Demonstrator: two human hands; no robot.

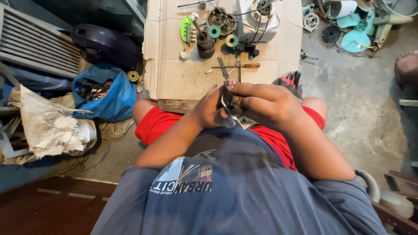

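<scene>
Both hands meet over my lap, above red shorts. My left hand [210, 109] and my right hand [261, 101] clasp a small dark metal part [228, 104] between them; fingers hide most of it, so its shape is unclear. A pale grey piece [244, 122] pokes out just under my right hand. On the cardboard sheet [174, 78] in front of me lie a screwdriver with an orange handle [244, 66], a dark motor rotor [204, 43], teal and green rings [214, 31] and a white motor housing [257, 17].
A blue bag of scrap [106, 93] and a dark round cover [104, 41] sit at left beside a white sack [50, 126]. Teal fan parts [355, 39] lie at top right. A red-and-black glove [291, 82] rests by my knee. Another person's foot [407, 67] shows at right.
</scene>
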